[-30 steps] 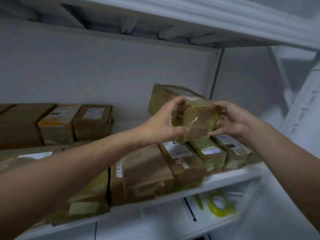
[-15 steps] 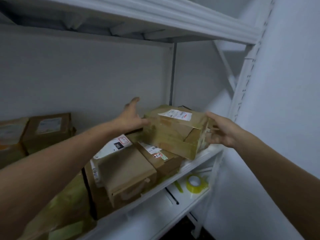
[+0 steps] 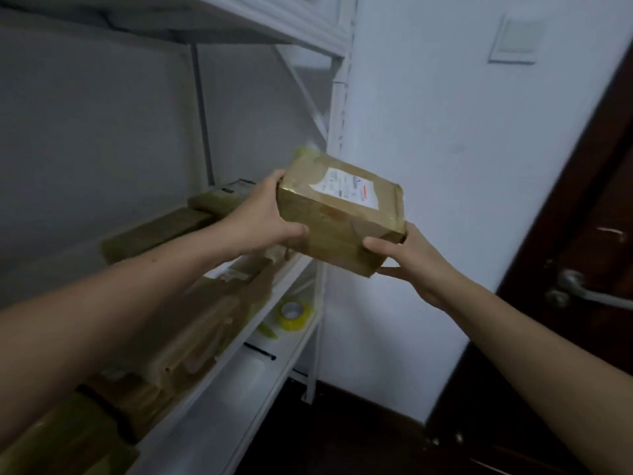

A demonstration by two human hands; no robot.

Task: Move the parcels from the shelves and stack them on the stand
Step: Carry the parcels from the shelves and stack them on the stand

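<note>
Shelving (image 3: 337,114): white, on the left, against the wall.
Shelf parcels (image 3: 191,330): brown, taped, lying on the middle shelf.
Held parcel (image 3: 337,214): label up, tilted, in the air by the shelving's right end.
Left hand (image 3: 263,217): grip clamped on its left end.
Right hand (image 3: 407,258): grip clamped on its near right corner.
Tape roll (image 3: 294,313): yellow, on the lower shelf.

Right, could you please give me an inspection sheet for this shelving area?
Surface: white shelf.
Job's things: held parcel, taped and labelled, in the air; other parcels lie on the shelf; stand not in view.
Clutter: yellow tape roll and a thin black item on the lower shelf.
Grippers: left hand and right hand grip the held parcel's opposite ends.
Cables: nothing seen.
Surroundings: white wall, switch plate, dark door with lever handle.
</note>
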